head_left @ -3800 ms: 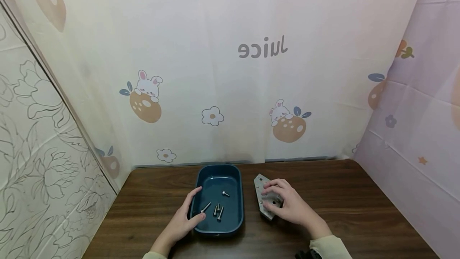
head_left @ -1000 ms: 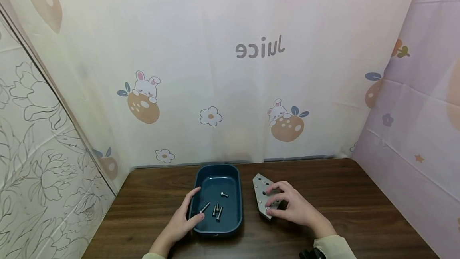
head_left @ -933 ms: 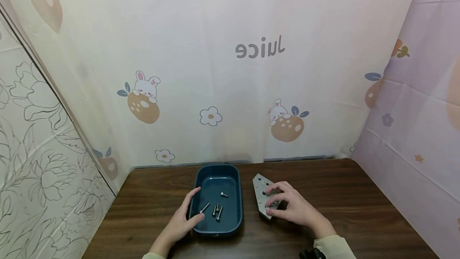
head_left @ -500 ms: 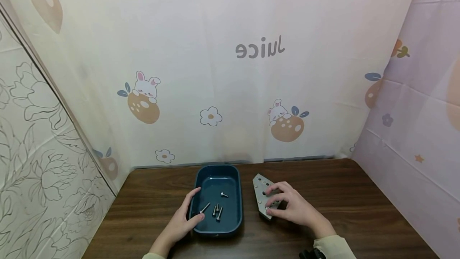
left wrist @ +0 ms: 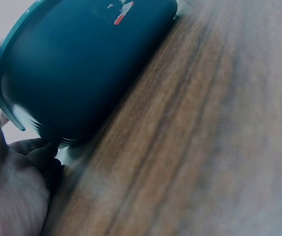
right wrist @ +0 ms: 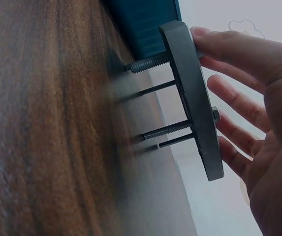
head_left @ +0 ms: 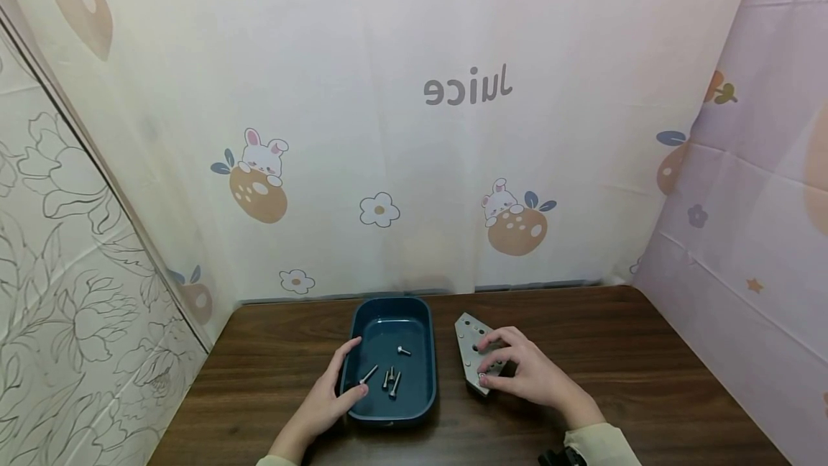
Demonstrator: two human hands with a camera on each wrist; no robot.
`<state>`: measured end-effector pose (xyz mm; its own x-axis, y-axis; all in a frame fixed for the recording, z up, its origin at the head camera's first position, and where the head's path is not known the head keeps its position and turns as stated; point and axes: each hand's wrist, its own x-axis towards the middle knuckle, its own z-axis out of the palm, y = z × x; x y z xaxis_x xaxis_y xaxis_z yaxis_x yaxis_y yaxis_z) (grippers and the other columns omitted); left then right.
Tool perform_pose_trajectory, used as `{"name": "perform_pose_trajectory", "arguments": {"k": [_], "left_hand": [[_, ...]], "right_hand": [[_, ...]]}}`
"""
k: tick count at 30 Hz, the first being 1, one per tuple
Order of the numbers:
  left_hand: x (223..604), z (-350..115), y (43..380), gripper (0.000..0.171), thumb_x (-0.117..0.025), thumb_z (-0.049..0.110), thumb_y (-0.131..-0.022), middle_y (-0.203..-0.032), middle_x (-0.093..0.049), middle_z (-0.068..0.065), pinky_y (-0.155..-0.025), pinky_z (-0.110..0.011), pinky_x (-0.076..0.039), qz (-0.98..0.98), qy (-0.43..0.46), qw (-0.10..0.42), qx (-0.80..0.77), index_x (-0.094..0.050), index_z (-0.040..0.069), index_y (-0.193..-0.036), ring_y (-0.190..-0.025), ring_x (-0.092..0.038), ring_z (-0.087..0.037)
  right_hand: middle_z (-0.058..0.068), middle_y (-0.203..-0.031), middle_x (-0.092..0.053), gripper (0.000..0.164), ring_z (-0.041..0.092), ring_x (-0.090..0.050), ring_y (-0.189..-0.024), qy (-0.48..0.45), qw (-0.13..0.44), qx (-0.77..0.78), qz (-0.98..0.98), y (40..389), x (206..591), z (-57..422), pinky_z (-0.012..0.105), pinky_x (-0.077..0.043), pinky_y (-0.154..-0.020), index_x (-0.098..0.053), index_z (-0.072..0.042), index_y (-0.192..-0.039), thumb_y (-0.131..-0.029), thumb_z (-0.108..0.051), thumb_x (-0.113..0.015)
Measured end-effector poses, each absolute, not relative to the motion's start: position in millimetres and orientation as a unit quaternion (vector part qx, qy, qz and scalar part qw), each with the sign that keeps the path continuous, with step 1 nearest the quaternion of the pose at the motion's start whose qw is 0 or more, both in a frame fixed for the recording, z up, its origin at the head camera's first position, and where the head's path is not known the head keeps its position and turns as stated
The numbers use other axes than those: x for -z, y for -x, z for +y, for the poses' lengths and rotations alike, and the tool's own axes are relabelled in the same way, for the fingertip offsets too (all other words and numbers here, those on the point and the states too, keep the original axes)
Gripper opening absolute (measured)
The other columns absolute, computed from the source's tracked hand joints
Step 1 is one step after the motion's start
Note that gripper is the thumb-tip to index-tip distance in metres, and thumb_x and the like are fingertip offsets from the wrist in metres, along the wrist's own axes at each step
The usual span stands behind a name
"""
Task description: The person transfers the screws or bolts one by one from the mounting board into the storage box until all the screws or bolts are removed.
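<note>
My left hand [head_left: 321, 401] grips the left side of a dark blue tray [head_left: 414, 329], its thumb over the rim. In the left wrist view that hand [left wrist: 15, 191] has its fingers at the outer wall of the tray [left wrist: 81, 59]. To the right lies a grey metal plate [head_left: 467, 342] with holes and several studs. My right hand [head_left: 533, 372] pinches a bolt [head_left: 481, 376] at the plate's near end between thumb and finger. In the right wrist view, threaded shanks [right wrist: 153, 62] stick out below the plate [right wrist: 195, 98]; a bolt head [right wrist: 216, 114] sits on its top.
Several loose bolts [head_left: 395, 385] lie on the tray's floor, one of them [head_left: 404, 351] farther back. Everything stands on a dark wooden table [head_left: 621, 365]. A printed curtain [head_left: 414, 149] hangs behind its far edge.
Since the oldest frame my right hand has shifted slightly over the plate, and a bolt head now shows at its thumb. Over the last second nothing visibly moves. The left hand stays put.
</note>
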<state>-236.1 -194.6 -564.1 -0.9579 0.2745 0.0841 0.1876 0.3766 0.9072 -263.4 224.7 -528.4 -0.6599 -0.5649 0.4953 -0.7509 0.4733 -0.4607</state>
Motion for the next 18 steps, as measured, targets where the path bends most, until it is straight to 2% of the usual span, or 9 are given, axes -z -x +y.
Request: {"name": "perform_pose_trajectory", "arguments": {"k": [6,13,18], "left_hand": [[564.3,-194.2,236.9,0.076,-0.069,0.033,-0.095,-0.163,-0.028,-0.003,-0.104,-0.071,-0.033,0.827,-0.134,0.042,-0.544,-0.027,0.032,-0.159,-0.143,-0.034,-0.035],[563.1,-195.3,236.9,0.077,-0.069,0.034,-0.096,-0.164,-0.023,0.002,-0.107,-0.074,-0.026,0.828,-0.135,0.054,-0.541,-0.025,0.033,-0.159,-0.148,-0.025,-0.034],[563.8,-195.6,236.9,0.077,-0.07,0.033,-0.095,-0.164,-0.024,0.002,-0.107,-0.073,-0.028,0.827,-0.133,0.052,-0.543,-0.026,0.034,-0.159,-0.147,-0.027,-0.033]], "right_hand": [[-0.002,-0.123,-0.061,0.012,0.019,-0.048,-0.12,-0.387,0.137,-0.336,-0.847,264.1,528.7,225.0,0.042,-0.045,-0.092,-0.074,-0.041,-0.092,-0.086,-0.034,-0.082],[-0.003,-0.124,-0.061,0.01,0.018,-0.048,-0.12,-0.375,0.126,-0.334,-0.856,262.2,525.9,224.6,0.042,-0.046,-0.091,-0.074,-0.041,-0.092,-0.086,-0.036,-0.081],[-0.003,-0.124,-0.061,0.011,0.019,-0.048,-0.12,-0.373,0.127,-0.335,-0.856,261.9,525.5,224.6,0.042,-0.046,-0.09,-0.074,-0.04,-0.092,-0.086,-0.034,-0.081]]}}
